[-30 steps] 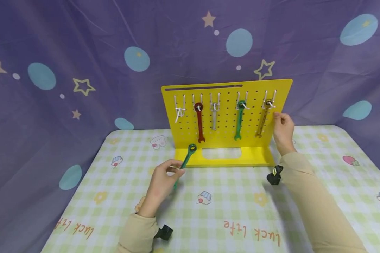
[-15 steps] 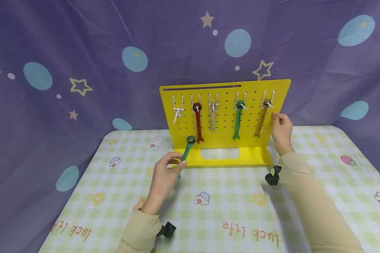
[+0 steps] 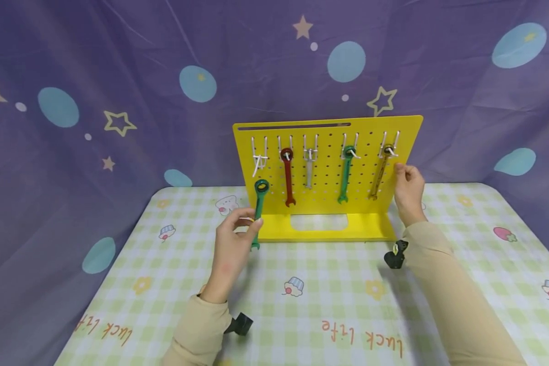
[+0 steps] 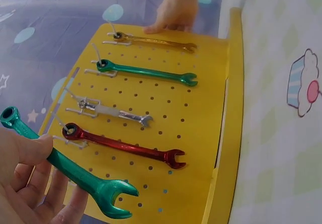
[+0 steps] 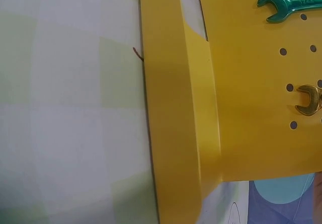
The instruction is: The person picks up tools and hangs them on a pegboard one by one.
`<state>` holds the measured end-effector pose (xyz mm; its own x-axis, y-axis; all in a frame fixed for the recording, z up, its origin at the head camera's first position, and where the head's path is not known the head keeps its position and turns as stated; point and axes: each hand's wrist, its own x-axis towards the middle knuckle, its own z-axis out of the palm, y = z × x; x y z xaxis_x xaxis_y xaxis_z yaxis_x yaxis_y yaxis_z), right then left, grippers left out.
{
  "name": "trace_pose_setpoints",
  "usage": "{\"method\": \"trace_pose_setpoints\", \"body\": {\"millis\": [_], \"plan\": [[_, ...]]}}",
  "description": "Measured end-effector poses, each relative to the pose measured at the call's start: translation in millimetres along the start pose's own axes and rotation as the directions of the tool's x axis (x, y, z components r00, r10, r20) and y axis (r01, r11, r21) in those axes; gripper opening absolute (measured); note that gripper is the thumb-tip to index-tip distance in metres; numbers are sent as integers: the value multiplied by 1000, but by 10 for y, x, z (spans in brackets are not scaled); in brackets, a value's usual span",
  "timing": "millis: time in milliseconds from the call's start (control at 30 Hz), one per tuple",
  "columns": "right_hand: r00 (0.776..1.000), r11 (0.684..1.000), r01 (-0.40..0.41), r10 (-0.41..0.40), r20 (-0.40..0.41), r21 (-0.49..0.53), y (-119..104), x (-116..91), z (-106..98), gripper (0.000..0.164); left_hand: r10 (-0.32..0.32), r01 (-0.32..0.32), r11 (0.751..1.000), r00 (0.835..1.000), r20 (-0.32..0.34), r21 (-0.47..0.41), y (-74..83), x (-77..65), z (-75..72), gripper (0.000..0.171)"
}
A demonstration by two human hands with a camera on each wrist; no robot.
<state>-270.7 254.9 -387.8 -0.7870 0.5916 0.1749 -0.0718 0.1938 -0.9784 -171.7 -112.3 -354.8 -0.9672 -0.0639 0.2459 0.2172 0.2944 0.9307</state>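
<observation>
My left hand [image 3: 232, 239] pinches a green wrench [image 4: 75, 171] by its shaft, ring end up and open end down, in front of the lower left of the yellow pegboard [image 3: 320, 201]. Above that ring is a white hook [image 3: 259, 161] with no tool on it. With thumb and fingers my right hand [image 3: 409, 193] grips the board's right edge. On the other hooks hang a red wrench [image 3: 288, 178], a short silver wrench [image 3: 309, 170], a second green wrench [image 3: 345, 175] and a gold wrench [image 3: 381, 173]. The right wrist view barely shows the right hand.
The board stands on its yellow base [image 3: 329, 236] on a checked tablecloth [image 3: 329, 305]. Behind it hangs a purple curtain [image 3: 265, 61] with stars and blue spots. A black wrist camera [image 3: 241, 324] sits at the left wrist, another camera [image 3: 396, 255] at the right.
My left hand has raised the green wrench and shifted it slightly left, turning it more upright below the bare hook. The right hand has stayed on the board's edge.
</observation>
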Motion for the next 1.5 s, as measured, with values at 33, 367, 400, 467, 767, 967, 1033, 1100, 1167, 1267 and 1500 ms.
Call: {"method": "trace_pose_setpoints", "body": {"millis": [33,367,400,467,767,967,1033,1100,1167,1267,1500], "plan": [[1000,1000,1,-1,1,2,1,2,-2,31,0,0,1000,1000,-4,-2,4,9,-9,21],[1000,1000,16,-16,6,-1,16,2,-13,34,-14,14,1000,1000,-15,-8,-8,120,-47,22],[1000,1000,16,-16,6,0,16,1,-14,34,-13,13,1000,1000,-15,-6,-17,136,-49,23],[1000,1000,14,-14,5,7,18,2,-10,33,-6,6,1000,1000,-14,3,-33,168,-54,23],[1000,1000,-3,3,-3,2,41,23,-5,32,31,-32,999,999,16,24,-76,306,-87,23],[1000,1000,-8,8,17,13,33,21,-8,30,22,-23,998,999,25,50,-103,383,-95,23],[1000,1000,-16,15,25,20,27,14,-10,29,18,-20,998,999,28,55,-121,407,-91,23],[999,1000,-20,19,28,22,26,11,-12,28,16,-18,998,999,30,53,-139,428,-84,23],[1000,1000,-21,20,24,22,26,13,-11,28,14,-16,999,999,30,51,-153,446,-71,24],[1000,1000,-5,5,11,24,35,25,-4,26,13,-14,999,1000,28,45,-174,472,-50,24],[1000,1000,22,-22,-12,21,54,35,10,25,28,-29,999,999,27,37,-221,542,-11,24]]}}
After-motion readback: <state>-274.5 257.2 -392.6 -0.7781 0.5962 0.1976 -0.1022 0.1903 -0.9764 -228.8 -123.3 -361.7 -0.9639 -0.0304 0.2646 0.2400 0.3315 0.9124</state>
